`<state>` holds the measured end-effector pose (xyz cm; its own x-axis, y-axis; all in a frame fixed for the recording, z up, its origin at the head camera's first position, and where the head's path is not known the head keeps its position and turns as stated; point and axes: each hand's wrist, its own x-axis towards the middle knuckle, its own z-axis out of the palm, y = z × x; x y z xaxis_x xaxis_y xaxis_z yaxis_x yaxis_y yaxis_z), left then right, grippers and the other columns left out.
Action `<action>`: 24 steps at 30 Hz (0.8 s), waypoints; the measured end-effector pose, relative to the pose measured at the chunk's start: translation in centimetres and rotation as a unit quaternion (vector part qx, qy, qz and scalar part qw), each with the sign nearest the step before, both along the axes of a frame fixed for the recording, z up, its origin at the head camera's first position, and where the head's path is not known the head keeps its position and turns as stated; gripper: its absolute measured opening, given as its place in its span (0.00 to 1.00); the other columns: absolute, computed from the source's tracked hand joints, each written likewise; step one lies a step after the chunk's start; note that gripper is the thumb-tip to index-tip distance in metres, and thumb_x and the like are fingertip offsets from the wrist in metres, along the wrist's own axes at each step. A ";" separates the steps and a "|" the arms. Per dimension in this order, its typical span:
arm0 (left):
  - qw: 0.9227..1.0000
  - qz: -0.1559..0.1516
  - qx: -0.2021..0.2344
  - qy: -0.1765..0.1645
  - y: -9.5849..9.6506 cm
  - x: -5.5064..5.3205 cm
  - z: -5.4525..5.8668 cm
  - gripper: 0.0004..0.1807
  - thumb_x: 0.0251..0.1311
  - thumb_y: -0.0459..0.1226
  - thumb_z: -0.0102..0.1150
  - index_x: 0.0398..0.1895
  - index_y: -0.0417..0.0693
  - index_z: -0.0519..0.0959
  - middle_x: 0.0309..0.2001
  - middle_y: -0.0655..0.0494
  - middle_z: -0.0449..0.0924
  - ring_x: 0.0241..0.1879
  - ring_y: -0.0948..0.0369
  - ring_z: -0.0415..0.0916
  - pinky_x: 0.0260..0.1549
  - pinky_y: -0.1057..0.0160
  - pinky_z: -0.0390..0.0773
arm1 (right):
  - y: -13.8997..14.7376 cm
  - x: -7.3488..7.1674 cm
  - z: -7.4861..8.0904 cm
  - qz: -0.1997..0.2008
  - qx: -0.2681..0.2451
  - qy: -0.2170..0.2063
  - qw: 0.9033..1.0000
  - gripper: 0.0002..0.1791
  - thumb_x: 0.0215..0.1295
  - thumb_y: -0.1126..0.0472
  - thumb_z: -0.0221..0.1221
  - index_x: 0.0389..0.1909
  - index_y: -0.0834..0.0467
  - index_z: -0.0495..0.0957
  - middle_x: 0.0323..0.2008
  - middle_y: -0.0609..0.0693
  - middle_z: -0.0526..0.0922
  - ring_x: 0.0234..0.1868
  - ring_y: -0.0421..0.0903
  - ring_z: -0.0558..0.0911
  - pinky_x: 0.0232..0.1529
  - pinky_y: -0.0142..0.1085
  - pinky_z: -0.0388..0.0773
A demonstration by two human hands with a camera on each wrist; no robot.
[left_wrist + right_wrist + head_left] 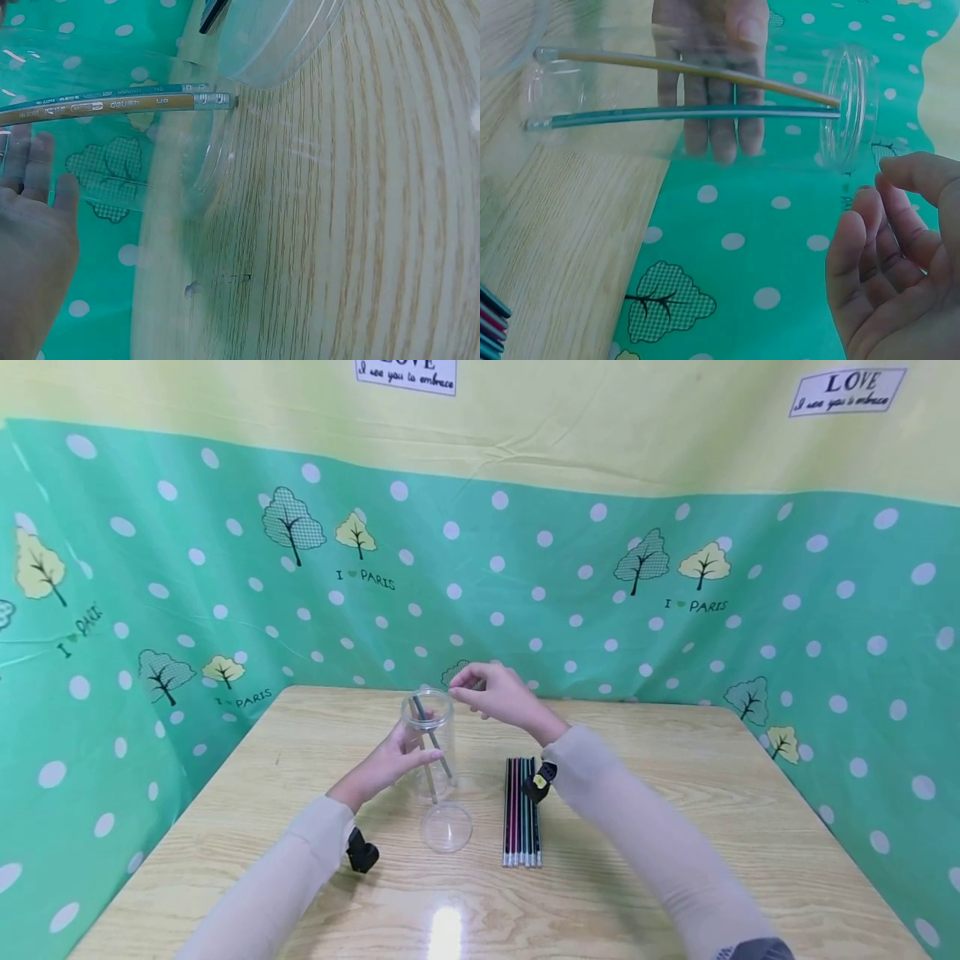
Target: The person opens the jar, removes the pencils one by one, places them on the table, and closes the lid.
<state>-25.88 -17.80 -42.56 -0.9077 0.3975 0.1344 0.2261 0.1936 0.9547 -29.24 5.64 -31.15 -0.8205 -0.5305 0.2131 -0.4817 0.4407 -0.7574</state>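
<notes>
Two pencils (pixel 645 115) slant inside the clear jar (pixel 630 88), which the left hand (pixel 386 764) grips between thumb and fingers; the right hand (pixel 495 693), loosely bent and empty, hovers just beside its mouth.

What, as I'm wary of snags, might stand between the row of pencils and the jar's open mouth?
Nothing visible blocks the row of pencils from the jar; the lid lies on the table off that line, and the right hand is beside the rim.

Left grip (pixel 384 765) holds clear jar (pixel 444 745); two pencils (pixel 442 757) inside; right grip (pixel 504 693) near rim (pixel 442 724).
</notes>
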 end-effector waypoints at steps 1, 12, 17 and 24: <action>1.000 -0.001 0.002 0.000 0.0 0.0 0.0 0.42 0.68 0.44 0.63 0.79 0.65 0.50 0.77 0.54 0.53 0.76 0.44 0.45 0.68 0.33 0.48 | -0.2 0.0 0.1 0.005 -0.003 0.003 1.000 0.09 0.71 0.55 0.62 0.45 0.55 0.83 0.39 0.53 0.83 0.34 0.55 0.82 0.31 0.39 0.84; 1.000 -0.009 0.006 -0.002 -0.2 0.0 0.0 0.44 0.70 0.41 0.61 0.80 0.67 0.46 0.79 0.52 0.47 0.77 0.43 0.41 0.68 0.32 0.47 | -2.0 0.2 0.0 0.014 -0.002 0.017 1.000 0.11 0.71 0.54 0.62 0.49 0.54 0.82 0.39 0.46 0.82 0.30 0.46 0.79 0.31 0.36 0.82; 1.000 -0.008 0.004 -0.006 -0.1 0.0 0.1 0.44 0.70 0.42 0.61 0.80 0.65 0.45 0.79 0.53 0.48 0.77 0.43 0.41 0.68 0.32 0.47 | -2.7 0.1 0.0 0.018 0.023 0.035 0.999 0.11 0.71 0.55 0.62 0.48 0.54 0.83 0.39 0.45 0.82 0.34 0.45 0.80 0.34 0.34 0.81; 1.000 -0.013 0.001 -0.006 0.0 -0.1 0.0 0.44 0.70 0.42 0.61 0.80 0.69 0.45 0.78 0.54 0.50 0.77 0.42 0.41 0.67 0.29 0.47 | -3.6 -0.2 -0.3 0.024 0.046 0.074 0.996 0.09 0.71 0.57 0.62 0.47 0.54 0.84 0.36 0.44 0.82 0.38 0.45 0.79 0.33 0.33 0.76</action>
